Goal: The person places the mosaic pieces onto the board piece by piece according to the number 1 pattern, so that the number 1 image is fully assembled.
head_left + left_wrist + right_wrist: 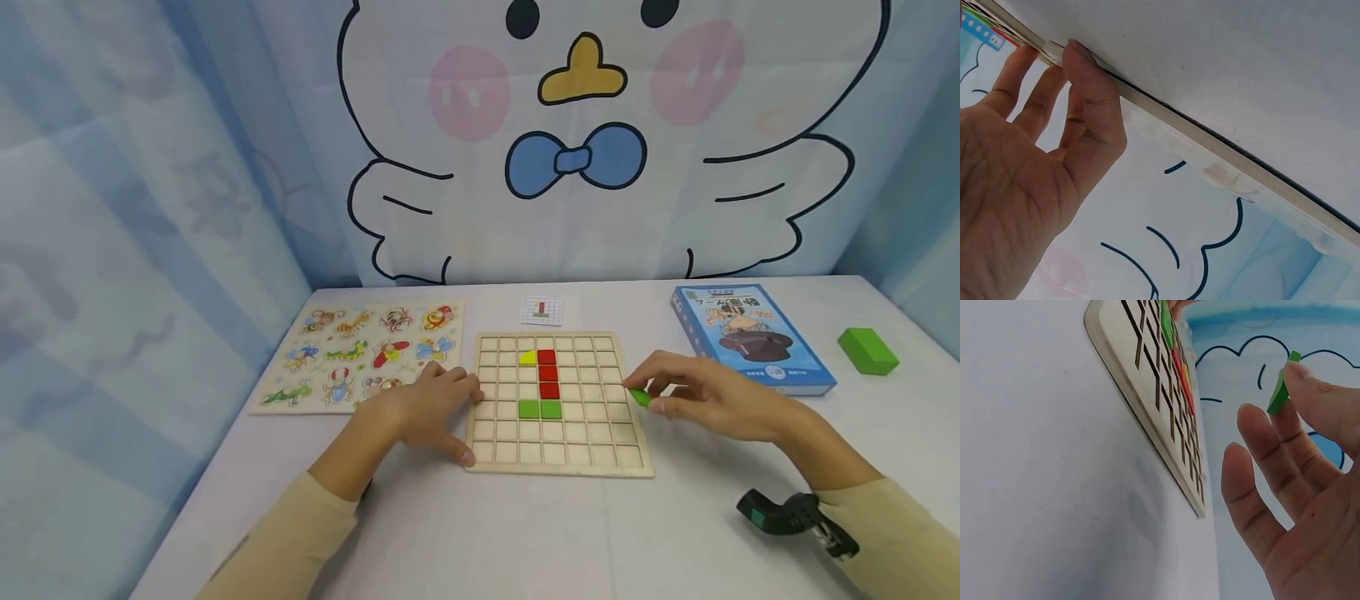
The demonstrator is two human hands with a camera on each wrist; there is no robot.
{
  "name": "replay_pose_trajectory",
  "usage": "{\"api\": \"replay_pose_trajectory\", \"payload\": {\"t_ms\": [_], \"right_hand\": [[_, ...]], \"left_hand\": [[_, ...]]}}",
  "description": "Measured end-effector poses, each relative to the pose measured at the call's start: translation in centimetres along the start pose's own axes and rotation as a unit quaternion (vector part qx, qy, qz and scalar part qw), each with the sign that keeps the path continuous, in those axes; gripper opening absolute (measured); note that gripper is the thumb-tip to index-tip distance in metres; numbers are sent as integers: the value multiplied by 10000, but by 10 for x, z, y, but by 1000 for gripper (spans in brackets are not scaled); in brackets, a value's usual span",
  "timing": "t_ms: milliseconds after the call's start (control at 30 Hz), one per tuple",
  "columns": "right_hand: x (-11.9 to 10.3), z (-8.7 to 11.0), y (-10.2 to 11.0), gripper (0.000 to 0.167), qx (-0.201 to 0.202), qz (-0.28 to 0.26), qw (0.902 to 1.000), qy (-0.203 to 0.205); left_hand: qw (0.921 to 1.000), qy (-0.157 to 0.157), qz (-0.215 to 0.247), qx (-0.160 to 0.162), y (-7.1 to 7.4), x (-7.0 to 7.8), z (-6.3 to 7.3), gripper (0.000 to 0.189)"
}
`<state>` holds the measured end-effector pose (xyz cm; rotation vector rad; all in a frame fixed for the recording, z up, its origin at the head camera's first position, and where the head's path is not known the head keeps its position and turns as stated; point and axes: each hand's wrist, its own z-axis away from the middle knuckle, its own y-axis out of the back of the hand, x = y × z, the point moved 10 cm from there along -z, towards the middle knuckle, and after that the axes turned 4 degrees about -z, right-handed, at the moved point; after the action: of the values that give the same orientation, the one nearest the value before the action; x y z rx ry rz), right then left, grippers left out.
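A wooden grid board (600, 454) lies flat on the table. In its cells sit a yellow piece (528, 357), a column of red tiles (547, 372) and two green tiles (540, 409) below them. My left hand (431, 412) rests at the board's left side, thumb by the near corner and fingertips at the edge. Just off the board's right edge, my right hand (712, 396) pinches a small flat green tile (1282, 390) between thumb and fingers, held above the table; its full outline is partly covered by the fingers.
A small pattern card (542, 311) lies behind the board. To the left is an insect picture board (352, 354), partly behind the left hand. A blue box (757, 337) and a green block (868, 351) stand at the right. A printed curtain (480, 225) hangs behind the table.
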<state>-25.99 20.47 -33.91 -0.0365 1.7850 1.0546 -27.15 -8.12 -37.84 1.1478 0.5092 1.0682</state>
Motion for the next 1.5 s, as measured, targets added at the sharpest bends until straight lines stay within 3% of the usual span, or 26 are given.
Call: {"api": "replay_pose_trajectory", "payload": {"t_ms": [300, 667, 1100, 1300, 1500], "right_hand": [[-5, -12, 10, 31, 167, -350, 9992, 101], [-8, -29, 2, 33, 204, -763, 9962, 380], [-7, -48, -14, 29, 37, -1033, 9941, 329], [-4, -55, -21, 32, -112, -1157, 9932, 113], [-3, -59, -25, 34, -83, -827, 9965, 57]], "left_hand": [[10000, 34, 77, -6, 1, -1, -2, 74], [10000, -22, 74, 49, 0, -2, -5, 75], [9999, -28, 114, 61, -3, -2, -4, 76], [9999, 21, 88, 49, -2, -1, 0, 75], [9999, -34, 105, 62, 0, 0, 0, 74]]}}
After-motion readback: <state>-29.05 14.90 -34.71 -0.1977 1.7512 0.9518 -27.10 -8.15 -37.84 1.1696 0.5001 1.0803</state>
